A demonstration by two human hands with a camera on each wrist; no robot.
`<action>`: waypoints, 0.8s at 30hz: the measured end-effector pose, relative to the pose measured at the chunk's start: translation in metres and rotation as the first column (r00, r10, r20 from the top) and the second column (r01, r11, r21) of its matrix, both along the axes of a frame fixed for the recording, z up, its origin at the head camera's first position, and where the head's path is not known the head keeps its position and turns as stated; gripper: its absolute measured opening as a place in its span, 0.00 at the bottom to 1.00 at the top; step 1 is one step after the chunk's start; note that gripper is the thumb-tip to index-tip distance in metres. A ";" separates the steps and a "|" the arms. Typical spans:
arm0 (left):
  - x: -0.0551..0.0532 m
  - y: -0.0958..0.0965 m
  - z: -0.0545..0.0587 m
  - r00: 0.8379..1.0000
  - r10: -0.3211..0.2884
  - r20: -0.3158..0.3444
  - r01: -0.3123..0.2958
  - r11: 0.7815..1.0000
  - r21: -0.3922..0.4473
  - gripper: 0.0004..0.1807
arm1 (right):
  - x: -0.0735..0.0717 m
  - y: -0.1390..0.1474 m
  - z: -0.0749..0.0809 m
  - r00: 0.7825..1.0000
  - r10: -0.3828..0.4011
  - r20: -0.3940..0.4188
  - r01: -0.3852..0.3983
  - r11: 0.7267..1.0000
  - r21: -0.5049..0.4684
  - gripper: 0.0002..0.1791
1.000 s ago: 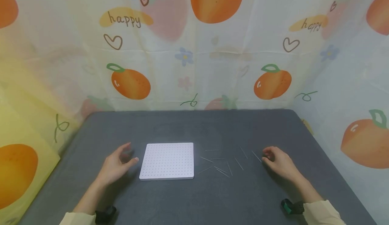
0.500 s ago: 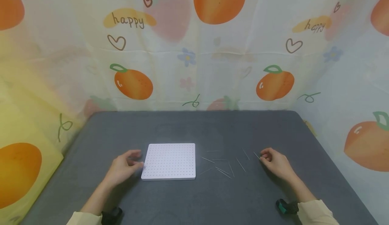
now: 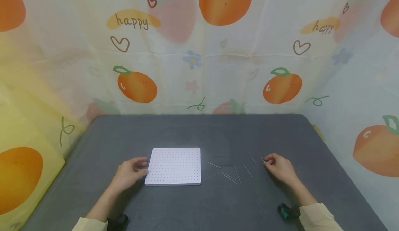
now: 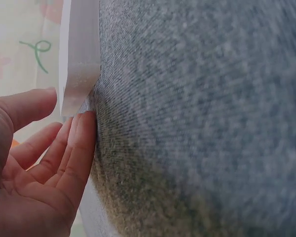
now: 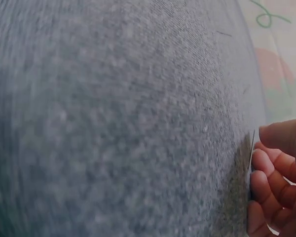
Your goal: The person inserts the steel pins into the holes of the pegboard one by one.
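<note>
A white board (image 3: 173,166) dotted with rows of small holes lies flat on the table. My left hand (image 3: 129,172) is at its left edge, fingers loosely bent; in the left wrist view the fingertips (image 4: 88,118) are right by the board's corner (image 4: 81,84), thumb apart. My right hand (image 3: 280,168) rests low over the table with its fingers bent at a thin metal needle (image 3: 262,159). In the right wrist view that needle (image 5: 252,148) runs along the fingertips (image 5: 259,160), with the thumb a little away; whether it is pinched is unclear.
Several more thin needles (image 3: 247,170) lie scattered between the board and my right hand. The grey cloth-covered table (image 3: 199,206) ends at a printed curtain (image 3: 224,85) behind. A black device (image 3: 288,211) is worn on the right wrist.
The left hand has moved right to the board's edge. The right hand has come left toward the needle, covering more of it. The head view has shifted slightly; board and needles lie as before.
</note>
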State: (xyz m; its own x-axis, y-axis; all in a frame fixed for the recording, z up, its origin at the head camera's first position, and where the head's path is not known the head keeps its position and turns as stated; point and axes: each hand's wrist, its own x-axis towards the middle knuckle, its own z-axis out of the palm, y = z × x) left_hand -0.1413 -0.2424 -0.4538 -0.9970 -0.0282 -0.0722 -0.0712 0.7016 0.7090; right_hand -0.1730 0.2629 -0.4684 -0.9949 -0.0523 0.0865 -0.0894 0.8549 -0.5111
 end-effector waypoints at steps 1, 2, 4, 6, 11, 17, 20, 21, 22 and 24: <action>0.000 0.001 0.000 1.000 0.004 0.009 -0.004 1.000 0.004 0.25 | 0.000 -0.001 0.000 1.000 -0.007 0.000 0.007 1.000 0.007 0.09; 0.000 0.001 -0.001 1.000 0.007 0.017 -0.008 1.000 0.005 0.25 | -0.001 -0.001 0.000 1.000 -0.014 0.001 0.014 1.000 0.013 0.08; -0.001 0.003 -0.001 1.000 0.012 0.026 -0.012 1.000 0.007 0.25 | -0.001 -0.003 -0.001 1.000 -0.030 0.004 0.030 0.999 0.021 0.08; -0.001 0.004 -0.001 1.000 0.011 0.026 -0.011 1.000 0.006 0.25 | -0.001 -0.004 -0.001 0.999 -0.048 0.012 0.048 0.998 0.027 0.08; -0.002 0.006 -0.003 1.000 0.008 0.024 -0.009 1.000 0.007 0.25 | 0.000 -0.008 0.000 0.994 -0.098 0.039 0.097 0.995 0.040 0.08; -0.002 0.007 -0.004 0.999 0.006 0.032 -0.007 1.000 0.019 0.24 | 0.001 -0.011 0.003 0.988 -0.140 0.061 0.137 0.989 0.060 0.07; -0.002 0.007 -0.003 0.999 0.010 0.040 -0.011 1.000 0.021 0.23 | 0.000 -0.012 0.003 0.988 -0.145 0.061 0.141 0.988 0.061 0.07; -0.002 0.008 -0.003 0.999 0.012 0.044 -0.013 1.000 0.021 0.23 | 0.000 -0.013 0.003 0.987 -0.146 0.059 0.143 0.988 0.061 0.07; -0.002 0.008 -0.003 0.999 0.013 0.046 -0.013 1.000 0.018 0.23 | 0.000 -0.013 0.003 0.987 -0.148 0.055 0.145 0.987 0.062 0.07; -0.001 0.008 -0.002 0.998 0.016 0.054 -0.017 1.000 0.017 0.23 | 0.000 -0.013 0.003 0.988 -0.150 0.048 0.147 0.987 0.065 0.07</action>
